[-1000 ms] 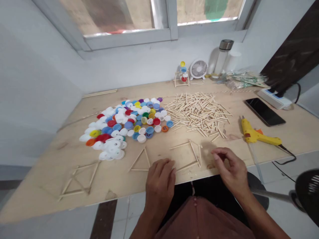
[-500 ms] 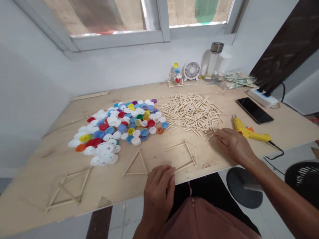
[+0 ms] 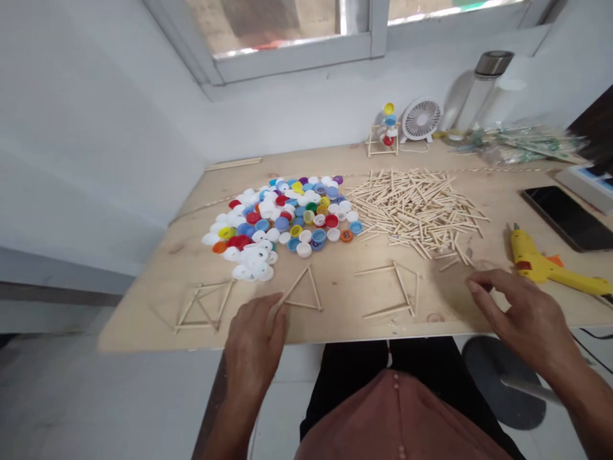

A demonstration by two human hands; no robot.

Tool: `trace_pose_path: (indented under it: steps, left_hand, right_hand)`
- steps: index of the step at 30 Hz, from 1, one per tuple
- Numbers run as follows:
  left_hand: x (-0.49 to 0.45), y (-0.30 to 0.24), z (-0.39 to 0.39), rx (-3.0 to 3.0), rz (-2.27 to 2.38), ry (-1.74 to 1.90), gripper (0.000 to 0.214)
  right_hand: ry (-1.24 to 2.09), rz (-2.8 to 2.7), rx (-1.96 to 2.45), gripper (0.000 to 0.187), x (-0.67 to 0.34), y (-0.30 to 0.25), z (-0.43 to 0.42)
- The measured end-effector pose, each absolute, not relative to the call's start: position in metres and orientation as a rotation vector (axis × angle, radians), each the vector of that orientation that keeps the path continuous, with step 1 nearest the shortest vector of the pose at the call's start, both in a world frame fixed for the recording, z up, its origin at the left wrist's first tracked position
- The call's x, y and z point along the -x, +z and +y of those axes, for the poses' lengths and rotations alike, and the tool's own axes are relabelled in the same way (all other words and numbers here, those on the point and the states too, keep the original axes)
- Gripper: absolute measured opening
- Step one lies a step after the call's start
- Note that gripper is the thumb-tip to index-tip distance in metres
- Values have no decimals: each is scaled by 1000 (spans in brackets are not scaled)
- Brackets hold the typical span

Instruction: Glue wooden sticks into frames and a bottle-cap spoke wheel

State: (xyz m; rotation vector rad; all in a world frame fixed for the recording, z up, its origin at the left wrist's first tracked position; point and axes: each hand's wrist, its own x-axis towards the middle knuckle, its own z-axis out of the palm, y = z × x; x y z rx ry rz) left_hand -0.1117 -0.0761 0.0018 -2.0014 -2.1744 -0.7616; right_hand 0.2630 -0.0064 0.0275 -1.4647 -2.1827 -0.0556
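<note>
My left hand (image 3: 253,342) lies flat at the table's front edge with its fingers stretched out. The fingertips touch the left corner of a small stick triangle (image 3: 302,292). My right hand (image 3: 524,313) hovers over the front right of the wooden table (image 3: 335,319), fingers loosely curved and apart, and I see nothing in them. It is just right of an open square stick frame (image 3: 393,291) and in front of the pile of wooden sticks (image 3: 416,204). A yellow glue gun (image 3: 546,265) lies beyond the right hand.
A heap of coloured bottle caps (image 3: 287,217) sits left of the sticks. A larger stick frame (image 3: 204,306) lies at the front left corner. A phone (image 3: 565,214), small fan (image 3: 420,118), cap-and-stick model (image 3: 385,134) and bottle (image 3: 479,83) stand at the right and back.
My right hand has drawn back from the stick pile toward the front edge. My left hand has shifted left to the triangle. The view has swung left.
</note>
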Motion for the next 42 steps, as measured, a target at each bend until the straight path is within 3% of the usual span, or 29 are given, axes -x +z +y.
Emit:
trace_pose_path:
  steps: [10, 21, 38, 42]
  left_hand:
    - [125, -8, -64, 2032, -2425, -492, 34]
    - [111, 10, -59, 2144, -2474, -872, 25]
    - [86, 8, -49, 2274, -2369, -808, 24]
    - [86, 3, -50, 2321, -2314, -831, 22]
  right_hand:
    - [91, -2030, 1536, 19, -250, 19, -35]
    - [150, -1948, 1597, 17, -259, 21, -43]
    - [215, -2055, 1341, 11, -220, 6, -40]
    - [153, -2069, 1160, 21, -207, 14, -48]
